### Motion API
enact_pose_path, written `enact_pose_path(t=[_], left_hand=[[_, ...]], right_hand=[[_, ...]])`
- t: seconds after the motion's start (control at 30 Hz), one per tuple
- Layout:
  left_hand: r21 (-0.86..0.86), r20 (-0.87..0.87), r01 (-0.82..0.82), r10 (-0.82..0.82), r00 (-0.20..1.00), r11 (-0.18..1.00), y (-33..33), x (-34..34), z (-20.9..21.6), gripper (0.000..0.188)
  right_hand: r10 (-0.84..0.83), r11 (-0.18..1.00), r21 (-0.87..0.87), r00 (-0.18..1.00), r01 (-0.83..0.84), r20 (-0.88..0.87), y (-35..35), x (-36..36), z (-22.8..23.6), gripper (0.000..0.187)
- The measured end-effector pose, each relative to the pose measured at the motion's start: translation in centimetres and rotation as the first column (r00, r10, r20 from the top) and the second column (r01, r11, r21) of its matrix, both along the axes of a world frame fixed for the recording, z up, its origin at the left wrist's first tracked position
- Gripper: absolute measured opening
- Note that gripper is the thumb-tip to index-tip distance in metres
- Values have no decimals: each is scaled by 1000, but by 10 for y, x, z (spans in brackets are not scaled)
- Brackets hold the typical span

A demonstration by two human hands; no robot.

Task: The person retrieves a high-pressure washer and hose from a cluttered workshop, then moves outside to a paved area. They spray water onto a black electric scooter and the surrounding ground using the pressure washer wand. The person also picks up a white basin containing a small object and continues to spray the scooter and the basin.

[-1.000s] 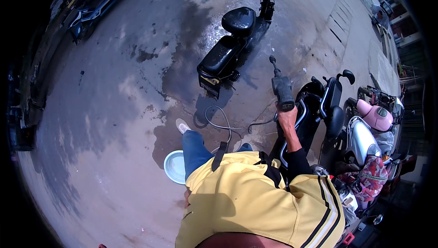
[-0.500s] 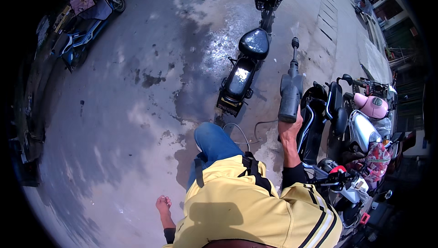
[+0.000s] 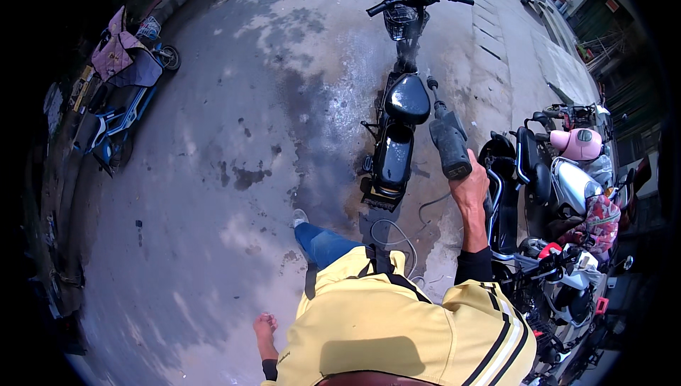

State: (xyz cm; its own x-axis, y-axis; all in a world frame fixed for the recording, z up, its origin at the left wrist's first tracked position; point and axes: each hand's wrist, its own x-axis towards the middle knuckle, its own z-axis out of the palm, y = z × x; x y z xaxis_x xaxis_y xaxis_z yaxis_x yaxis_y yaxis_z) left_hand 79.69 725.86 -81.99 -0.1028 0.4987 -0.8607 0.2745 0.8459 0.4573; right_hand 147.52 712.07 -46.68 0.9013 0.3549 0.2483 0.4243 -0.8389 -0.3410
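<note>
My right hand (image 3: 469, 182) is wrapped round the grip of a dark grey pressure washer gun (image 3: 450, 146). Its ribbed nozzle points away from me, just right of the seat of a black electric scooter (image 3: 408, 102). A faint mist shows near the nozzle's tip. The scooter stands upright on wet pavement, its rear end toward me and its wire basket (image 3: 403, 24) at the far end. My left hand (image 3: 264, 323) hangs low on the left, fingers curled in and holding nothing I can see.
A thin grey hose (image 3: 415, 250) loops on the ground by my legs. Parked scooters crowd the right side, one with a pink helmet (image 3: 578, 145). A blue scooter (image 3: 124, 120) with a pink cover stands far left. Puddles (image 3: 312, 145) wet the pavement.
The washer gun has swung left and now tilts toward the black scooter. That scooter sits lower and further right in view as my head has shifted. My left hand remains low and curled.
</note>
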Motion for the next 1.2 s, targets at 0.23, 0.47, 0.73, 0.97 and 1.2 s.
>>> enact_pose_path(t=[0.23, 0.47, 0.73, 0.97, 1.2], left_hand=[[110, -12, 141, -141, 990, 984, 210, 34, 38, 15], [98, -21, 220, -219, 976, 971, 350, 52, 12, 16], [-22, 82, 730, -727, 682, 683, 461, 76, 8, 16], [-39, 44, 644, -643, 765, 764, 661, 148, 21, 21], [14, 49, 694, -693, 719, 720, 844, 192, 18, 10]], right_hand=[[-51, 987, 155, 999, 50, 1, 88, -35, 15, 24], [-249, 937, -294, 951, 188, -185, 160, -80, 5, 28], [-295, 955, -112, 928, 276, -229, 255, -159, -21, 33], [-406, 914, -103, 878, 393, -253, 368, -216, -38, 33], [-597, 796, -386, 710, 467, -373, 452, -256, -55, 31]])
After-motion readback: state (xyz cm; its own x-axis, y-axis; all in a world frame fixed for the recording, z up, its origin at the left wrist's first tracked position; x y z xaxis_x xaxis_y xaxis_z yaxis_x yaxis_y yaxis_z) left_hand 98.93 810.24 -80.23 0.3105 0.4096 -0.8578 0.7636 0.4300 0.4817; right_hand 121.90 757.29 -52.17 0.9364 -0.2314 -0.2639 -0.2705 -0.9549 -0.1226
